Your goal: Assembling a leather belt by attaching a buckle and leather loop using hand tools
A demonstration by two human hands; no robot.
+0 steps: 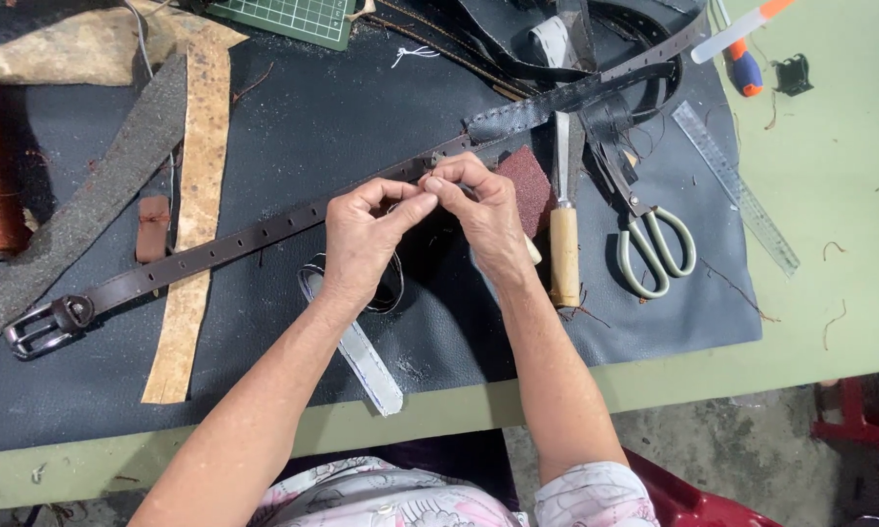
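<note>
Pinching together over one dark brown belt [254, 234], your left hand [361, 239] and right hand [488, 220] meet fingertip to fingertip, wrists bent inward; what they grip is too small to tell. Just beside your right hand lie one wooden-handled knife [563, 244] and one pair of scissors [649, 239].

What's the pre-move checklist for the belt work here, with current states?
1. Both hands on the work: left hand and right hand meet fingertip to fingertip over the dark brown belt. Ok.
2. What the fingers pinch: too small to make out. Cannot tell.
3. Belt lies flat on the dark leather sheet, buckle at the far left. Ok.
4. Wooden-handled knife lies right beside the right hand, blade pointing away from the person. Not ok, close to the wrist.
5. Scissors lie apart from both hands; whether the blades are closed, cannot tell.
6. Clear ruler lies on the green table, out of the way. Ok.
</note>
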